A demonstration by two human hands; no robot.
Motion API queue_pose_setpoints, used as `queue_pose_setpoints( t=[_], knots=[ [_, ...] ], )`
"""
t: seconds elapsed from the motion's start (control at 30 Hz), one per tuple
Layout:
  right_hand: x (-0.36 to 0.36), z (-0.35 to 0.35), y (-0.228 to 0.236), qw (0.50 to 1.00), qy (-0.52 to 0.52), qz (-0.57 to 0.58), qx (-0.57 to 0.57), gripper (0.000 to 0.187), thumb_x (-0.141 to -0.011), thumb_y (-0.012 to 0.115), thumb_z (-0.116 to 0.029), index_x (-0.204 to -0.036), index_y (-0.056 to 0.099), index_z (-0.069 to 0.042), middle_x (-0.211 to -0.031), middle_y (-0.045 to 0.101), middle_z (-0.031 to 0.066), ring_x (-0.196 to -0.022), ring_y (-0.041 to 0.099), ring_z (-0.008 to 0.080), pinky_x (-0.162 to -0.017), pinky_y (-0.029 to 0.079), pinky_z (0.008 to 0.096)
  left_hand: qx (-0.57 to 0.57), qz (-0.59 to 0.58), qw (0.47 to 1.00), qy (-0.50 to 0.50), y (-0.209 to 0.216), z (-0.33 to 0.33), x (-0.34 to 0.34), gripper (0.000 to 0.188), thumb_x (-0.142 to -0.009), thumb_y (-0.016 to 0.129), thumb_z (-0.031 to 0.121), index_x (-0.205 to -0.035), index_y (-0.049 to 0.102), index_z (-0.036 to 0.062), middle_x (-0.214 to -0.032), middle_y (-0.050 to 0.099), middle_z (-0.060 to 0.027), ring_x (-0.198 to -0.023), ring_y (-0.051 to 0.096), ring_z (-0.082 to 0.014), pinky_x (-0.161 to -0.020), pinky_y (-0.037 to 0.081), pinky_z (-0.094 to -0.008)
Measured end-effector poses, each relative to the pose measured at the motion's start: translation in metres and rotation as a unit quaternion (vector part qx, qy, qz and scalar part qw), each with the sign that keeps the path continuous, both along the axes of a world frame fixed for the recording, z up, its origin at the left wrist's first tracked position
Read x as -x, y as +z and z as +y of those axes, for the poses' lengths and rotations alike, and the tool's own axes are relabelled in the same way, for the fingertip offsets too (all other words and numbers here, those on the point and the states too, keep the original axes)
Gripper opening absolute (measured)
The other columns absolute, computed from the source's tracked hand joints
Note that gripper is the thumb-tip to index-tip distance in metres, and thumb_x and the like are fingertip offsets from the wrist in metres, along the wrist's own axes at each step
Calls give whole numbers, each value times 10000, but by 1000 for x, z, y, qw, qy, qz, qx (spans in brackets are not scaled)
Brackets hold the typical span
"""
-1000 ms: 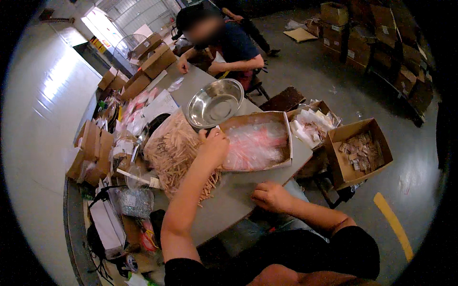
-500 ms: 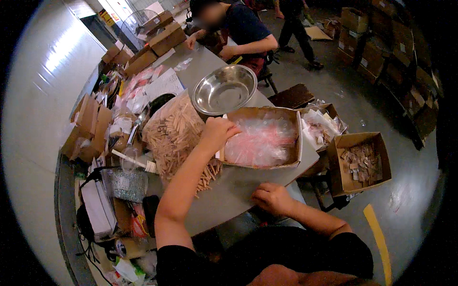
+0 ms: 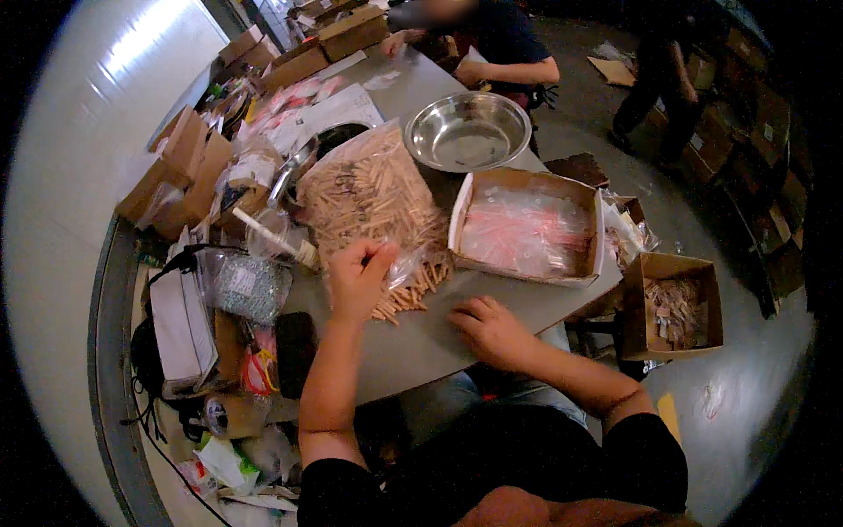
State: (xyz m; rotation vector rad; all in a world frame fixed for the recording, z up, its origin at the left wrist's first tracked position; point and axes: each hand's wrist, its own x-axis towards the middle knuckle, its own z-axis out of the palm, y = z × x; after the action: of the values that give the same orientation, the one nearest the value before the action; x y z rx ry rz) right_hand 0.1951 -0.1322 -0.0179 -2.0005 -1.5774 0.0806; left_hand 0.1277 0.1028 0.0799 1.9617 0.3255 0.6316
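My left hand (image 3: 358, 279) is raised over the near end of a clear plastic bag (image 3: 369, 180) full of small wooden dowels. Its fingers are curled in, and what they hold, if anything, is hidden. Loose wooden dowels (image 3: 411, 294) spill from the bag's mouth onto the grey table, just right of that hand. My right hand (image 3: 493, 332) rests at the table's near edge with its fingers loosely stretched out and nothing seen in them. Beyond it stands an open cardboard box (image 3: 527, 270) with clear plastic pouches (image 3: 527, 227) marked in pink.
A steel basin (image 3: 468, 132) stands behind the box. Along the left lie a bag of small greyish pieces (image 3: 250, 285), scissors (image 3: 261, 369) and a dark phone-like slab (image 3: 297, 356). A carton of small packets (image 3: 674, 307) stands at the right. A co-worker (image 3: 509, 53) sits across the table.
My left hand has left the box of pouches and come back left to the dowel bag. My right hand has shifted slightly forward, its fingers loosening. The view has turned; a walking person has moved.
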Motion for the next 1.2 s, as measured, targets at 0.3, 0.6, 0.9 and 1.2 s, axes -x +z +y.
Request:
queue_pose_setpoints(
  t=[0.3, 0.6, 0.9, 1.2],
  knots=[
    [6, 133, 3, 989, -98, -107, 36, 810, -865, 505, -563, -1386, 343, 36, -1471, 265, 259, -1362, 238, 448, -1071, 250, 580, 239, -81, 968, 2, -70, -45, 132, 86, -847, 656, 55, -838, 644, -30, -847, 637, -82, -751, 575, -125, -677, 477, -270],
    [17, 128, -5, 980, -29, -179, 80, 774, -884, 489, -541, -1435, 304, -30, -1493, 274, 220, -1393, 210, 410, -1135, 180, 491, 267, -3, 960, 79, -110, -49, 159, 140, -805, 714, 88, -868, 618, 9, -841, 664, -134, -708, 614, -174, -624, 493, -284],
    [28, 48, 20, 982, -52, -156, 92, 696, -876, 536, -473, -1435, 352, -103, -1520, 250, 168, -1396, 214, 395, -1110, 191, 543, -211, 104, 967, 98, -85, -48, 100, 243, -787, 717, 149, -932, 587, 2, -1137, 548, -151, -893, 598, -300, -744, 499, -379],
    [20, 18, 7, 975, -139, -105, 137, 796, -832, 567, -552, -1451, 320, -117, -1518, 246, 182, -1384, 241, 408, -1111, 198, 555, -271, 122, 954, 33, -105, -46, 80, 174, -793, 686, 103, -886, 563, 24, -1347, 478, -172, -1246, 423, -413, -1044, 359, -447]
  ],
)
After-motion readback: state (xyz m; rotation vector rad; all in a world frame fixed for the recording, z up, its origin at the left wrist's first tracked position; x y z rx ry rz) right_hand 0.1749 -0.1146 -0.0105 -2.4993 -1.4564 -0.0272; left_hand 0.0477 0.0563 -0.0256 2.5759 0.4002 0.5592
